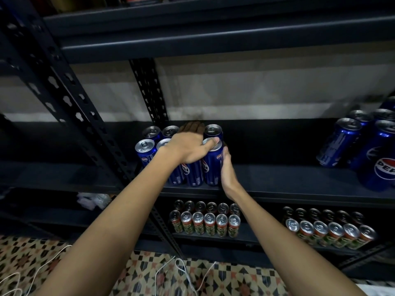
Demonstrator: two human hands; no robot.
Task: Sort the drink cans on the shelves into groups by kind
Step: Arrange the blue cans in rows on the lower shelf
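Nearest: patterned floor tiles (235, 276) with white cables (183, 272) trailing across, both forearms reaching up from the bottom edge.

Lower shelf (245, 239): two blocks of red-green cans. Left block (205, 223) counts six in front and six behind, twelve. Right block (329, 231) shows six in front and about six dim tops behind.

Middle shelf (277, 195), left end by the upright post: cluster of blue Pepsi cans (192, 169) at the front edge. About eight are visible, but the hand hides part, so the count is unsure. Left hand (190, 149) lies over the tops, fingers curled down behind the cluster, thumb on the lid of the front right can (211, 165). Right hand (226, 167) presses flat against that can's right side, fingers straight.

Judgement: the cluster is being squared up or slid as a group. Cans are stiff, smooth, slippery, and heavy if full. Tall slim bodies tip easily, so push low on the sides or grip around the body, not the lid.

Far right of the same shelf: loose Pepsi group (363, 146), about six visible and cut by the frame, well apart from the cluster.
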